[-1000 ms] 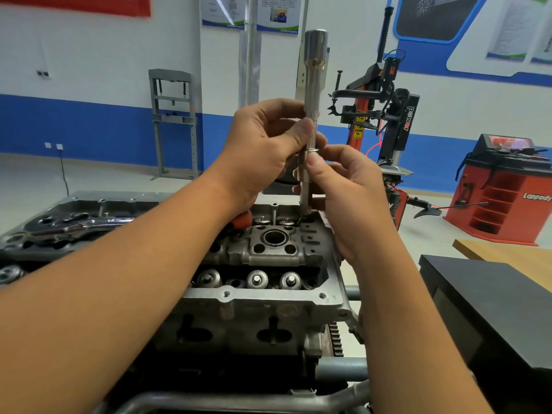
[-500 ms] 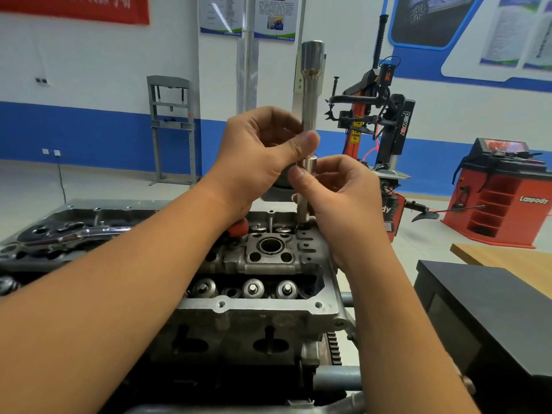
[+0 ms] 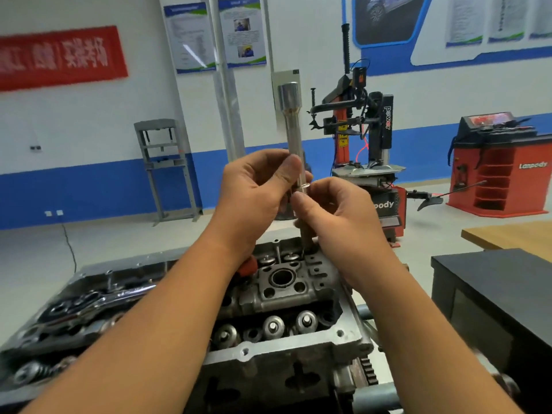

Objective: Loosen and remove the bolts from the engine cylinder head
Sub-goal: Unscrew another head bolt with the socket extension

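The grey engine cylinder head (image 3: pixel 283 348) sits low in the middle, with round valve springs showing. A long silver socket extension (image 3: pixel 291 135) stands upright above its far end. A long bolt (image 3: pixel 305 237) hangs below the extension, its lower end at a hole in the head. My left hand (image 3: pixel 254 192) grips the extension's lower shaft between thumb and fingers. My right hand (image 3: pixel 334 216) pinches the bolt near its washer, just under the extension. A red tool handle (image 3: pixel 248 267) peeks out under my left wrist.
A metal tray (image 3: pixel 74 309) with a ratchet and sockets lies left of the head. A black cabinet (image 3: pixel 493 294) and a wooden table (image 3: pixel 507 234) stand at the right. A tyre changer (image 3: pixel 364 138), a red balancer (image 3: pixel 501 162) and a grey press frame (image 3: pixel 164 165) stand behind.
My view has tilted up and the hands sit lower in it. Both hands keep their hold on the extension and bolt, which have risen slightly out of the head.
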